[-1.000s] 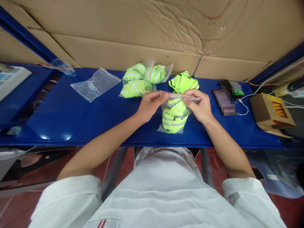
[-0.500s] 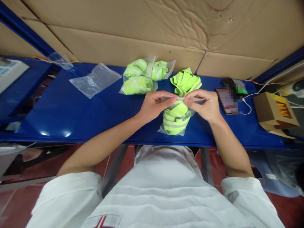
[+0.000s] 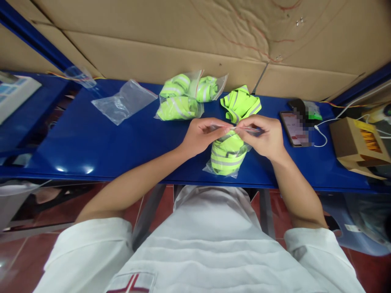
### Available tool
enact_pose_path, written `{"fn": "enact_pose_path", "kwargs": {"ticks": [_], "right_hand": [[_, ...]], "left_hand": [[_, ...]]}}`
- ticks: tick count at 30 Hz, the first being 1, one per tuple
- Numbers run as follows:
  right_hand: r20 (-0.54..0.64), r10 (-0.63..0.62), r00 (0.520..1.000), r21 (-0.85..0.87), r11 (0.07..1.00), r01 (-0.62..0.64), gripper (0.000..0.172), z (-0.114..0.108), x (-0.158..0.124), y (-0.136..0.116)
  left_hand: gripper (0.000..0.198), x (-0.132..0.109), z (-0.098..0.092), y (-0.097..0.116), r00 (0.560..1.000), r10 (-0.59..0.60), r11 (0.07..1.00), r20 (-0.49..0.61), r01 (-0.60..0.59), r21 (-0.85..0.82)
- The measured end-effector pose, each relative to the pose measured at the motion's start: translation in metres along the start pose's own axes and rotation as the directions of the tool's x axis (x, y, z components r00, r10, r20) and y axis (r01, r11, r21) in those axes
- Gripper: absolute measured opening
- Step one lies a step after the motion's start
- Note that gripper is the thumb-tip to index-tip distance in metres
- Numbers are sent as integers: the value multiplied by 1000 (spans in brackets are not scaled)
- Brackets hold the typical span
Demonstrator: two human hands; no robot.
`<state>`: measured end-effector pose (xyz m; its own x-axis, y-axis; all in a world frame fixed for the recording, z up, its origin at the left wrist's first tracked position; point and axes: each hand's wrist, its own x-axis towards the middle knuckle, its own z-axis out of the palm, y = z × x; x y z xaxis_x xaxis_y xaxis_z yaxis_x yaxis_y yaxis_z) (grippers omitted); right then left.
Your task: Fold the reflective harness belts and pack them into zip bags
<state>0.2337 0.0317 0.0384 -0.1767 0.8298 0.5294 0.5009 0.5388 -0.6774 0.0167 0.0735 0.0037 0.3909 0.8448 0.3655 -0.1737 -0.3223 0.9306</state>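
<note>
A clear zip bag (image 3: 228, 159) with a rolled neon-yellow reflective strap inside lies close to the table's front edge. My left hand (image 3: 205, 135) pinches the bag's red-lined top edge from the left. From the right, my right hand (image 3: 263, 134) pinches the same edge, its thumb almost meeting the left thumb at the middle. Just beyond my fingers is a loose bundle of neon-yellow reflective strap (image 3: 240, 104). Farther left, several filled bags (image 3: 177, 108) of the same strap lie against the cardboard panel.
An unfilled clear zip bag (image 3: 124, 101) lies flat on the blue table (image 3: 122, 142). To the right are a phone (image 3: 293, 129) with a white cable and a cardboard box (image 3: 356, 142) holding orange items. The cardboard panel (image 3: 159, 44) stands along the back.
Both thumbs have drawn closer together along the bag's top edge. The view has shifted slightly; the other things stay in place.
</note>
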Motion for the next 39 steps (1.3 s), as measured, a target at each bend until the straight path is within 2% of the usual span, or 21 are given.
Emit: {"fn": "enact_pose_path", "kwargs": {"ticks": [7, 12, 24, 28, 32, 35, 39], "right_hand": [[59, -49, 997, -43, 998, 51, 12, -4, 1, 4], [56, 27, 998, -47, 999, -24, 15, -3, 0, 4], [27, 61, 998, -14, 998, -61, 20, 3, 0, 9], [34, 68, 997, 5, 998, -68, 20, 4, 0, 9], [59, 9, 998, 12, 1000, -10, 13, 3, -2, 5], [94, -12, 995, 64, 998, 6, 12, 3, -3, 4], [74, 71, 995, 186, 979, -84, 16, 2, -2, 10]], "left_hand": [[35, 2, 0, -1, 998, -1, 1000, 65, 2, -17], [49, 3, -3, -1, 995, -18, 999, 94, 13, 53], [48, 6, -5, -2, 989, -20, 999, 146, 12, 51], [45, 5, -3, -3, 995, -9, 1000, 96, 9, 8], [38, 1, -1, -2, 997, 77, 996, 8, -78, 48], [35, -1, -1, -1, 993, 114, 993, 17, -115, 37], [34, 3, -7, -2, 998, 42, 999, 47, -42, 12]]}}
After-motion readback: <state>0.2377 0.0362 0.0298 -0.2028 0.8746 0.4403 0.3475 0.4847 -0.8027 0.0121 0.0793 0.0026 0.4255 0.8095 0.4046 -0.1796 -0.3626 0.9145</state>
